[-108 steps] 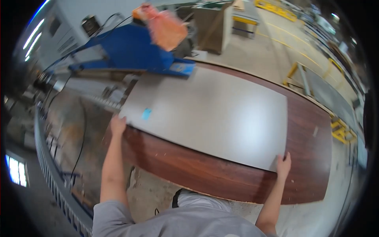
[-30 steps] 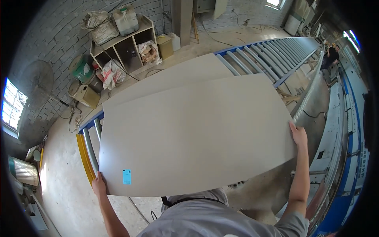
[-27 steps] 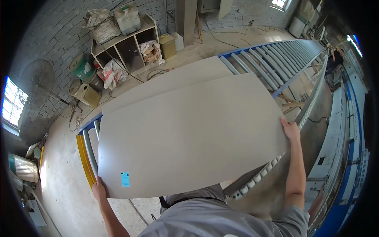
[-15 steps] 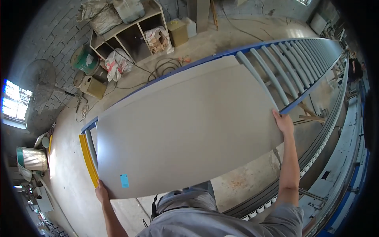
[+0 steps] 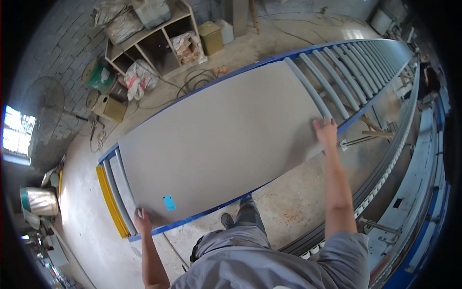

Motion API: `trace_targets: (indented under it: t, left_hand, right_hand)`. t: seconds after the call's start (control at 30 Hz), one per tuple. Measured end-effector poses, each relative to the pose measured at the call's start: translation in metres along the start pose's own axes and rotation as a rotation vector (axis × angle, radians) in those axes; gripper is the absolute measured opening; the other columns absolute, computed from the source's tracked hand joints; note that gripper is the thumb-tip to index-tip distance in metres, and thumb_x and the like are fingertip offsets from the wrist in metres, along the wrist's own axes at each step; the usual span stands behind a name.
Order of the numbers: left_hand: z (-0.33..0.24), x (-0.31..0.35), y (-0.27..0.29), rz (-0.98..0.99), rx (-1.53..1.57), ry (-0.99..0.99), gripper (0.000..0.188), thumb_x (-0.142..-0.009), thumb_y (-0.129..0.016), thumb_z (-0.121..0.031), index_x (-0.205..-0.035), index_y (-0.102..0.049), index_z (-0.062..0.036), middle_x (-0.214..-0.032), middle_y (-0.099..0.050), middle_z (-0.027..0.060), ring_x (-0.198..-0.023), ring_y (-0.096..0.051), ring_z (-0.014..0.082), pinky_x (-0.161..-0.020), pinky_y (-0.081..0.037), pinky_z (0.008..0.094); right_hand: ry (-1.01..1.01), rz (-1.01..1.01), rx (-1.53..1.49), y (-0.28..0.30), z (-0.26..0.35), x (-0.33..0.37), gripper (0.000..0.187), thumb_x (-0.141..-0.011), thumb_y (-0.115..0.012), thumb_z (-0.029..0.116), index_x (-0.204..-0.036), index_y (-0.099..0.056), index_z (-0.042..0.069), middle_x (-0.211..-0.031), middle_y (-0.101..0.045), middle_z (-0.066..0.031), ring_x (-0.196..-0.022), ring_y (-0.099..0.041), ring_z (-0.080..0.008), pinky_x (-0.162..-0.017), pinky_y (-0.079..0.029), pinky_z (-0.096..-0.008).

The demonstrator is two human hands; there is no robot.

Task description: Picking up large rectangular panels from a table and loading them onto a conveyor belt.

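A large flat grey panel (image 5: 221, 130) lies on a roller conveyor with a blue frame (image 5: 211, 210). A small light-blue sticker (image 5: 169, 203) sits near the panel's front left corner. My left hand (image 5: 142, 222) grips that corner, beside the conveyor's left-end rollers. At the panel's right edge, toward the front, my right hand (image 5: 326, 133) has its fingers closed on the edge. Part of each hand's fingers is hidden. Bare grey rollers (image 5: 332, 79) run on from the panel to the far right.
A yellow strip (image 5: 111, 202) caps the conveyor's left end. Behind it stand a shelf unit (image 5: 155, 36), tins (image 5: 109, 108) and a fan (image 5: 45, 96); cables (image 5: 199, 76) lie on the floor. A second conveyor line (image 5: 380, 185) curves along my right, with a person (image 5: 427, 79) beyond.
The panel has shifted away from me and settled lower, within the conveyor frame, whose near rail now shows. Both hands have moved with it, the left one rightward, the right one slightly leftward.
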State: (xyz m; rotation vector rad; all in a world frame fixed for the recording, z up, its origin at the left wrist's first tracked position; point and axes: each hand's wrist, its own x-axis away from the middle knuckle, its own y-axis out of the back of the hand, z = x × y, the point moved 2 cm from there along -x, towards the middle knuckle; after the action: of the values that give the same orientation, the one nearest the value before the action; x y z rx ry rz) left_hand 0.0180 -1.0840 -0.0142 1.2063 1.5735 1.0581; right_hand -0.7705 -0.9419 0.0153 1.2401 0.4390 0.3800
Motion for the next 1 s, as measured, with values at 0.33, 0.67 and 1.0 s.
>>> trace_targets:
  t: [0.33, 0.67, 1.0]
  left_hand:
    - [0.005, -0.018, -0.043, 0.1, -0.021, 0.079, 0.069, -0.093, -0.037, -0.057, -0.114, -0.049, 0.0069, -0.111, -0.055, 0.0291, -0.105, -0.052, 0.044, -0.088, -0.042, 0.048]
    - [0.014, -0.062, -0.05, 0.124, 0.077, 0.147, 0.067, -0.094, -0.032, -0.056, -0.115, -0.044, 0.0065, -0.117, -0.052, 0.0297, -0.109, -0.049, 0.0459, -0.09, -0.041, 0.0505]
    - [-0.023, -0.053, -0.04, 0.139, 0.043, 0.152, 0.069, -0.093, -0.032, -0.057, -0.112, -0.045, 0.0075, -0.113, -0.055, 0.0287, -0.103, -0.054, 0.0449, -0.085, -0.046, 0.052]
  right_hand:
    - [-0.661, -0.291, -1.334, -0.079, 0.068, 0.161, 0.079, -0.086, -0.065, 0.028, -0.141, -0.021, -0.007, -0.143, -0.033, -0.0229, -0.131, -0.035, -0.0313, -0.109, -0.027, -0.0367]
    - [-0.763, -0.238, -1.343, -0.105, 0.098, 0.149, 0.074, -0.086, -0.063, 0.018, -0.142, -0.018, 0.0, -0.135, -0.043, -0.0183, -0.124, -0.043, -0.0281, -0.104, -0.033, -0.0368]
    - [-0.368, 0.045, -1.147, 0.03, 0.082, 0.297, 0.067, -0.086, -0.065, 0.018, -0.142, -0.03, 0.006, -0.118, -0.056, -0.0093, -0.095, -0.059, -0.0142, -0.079, -0.048, -0.0271]
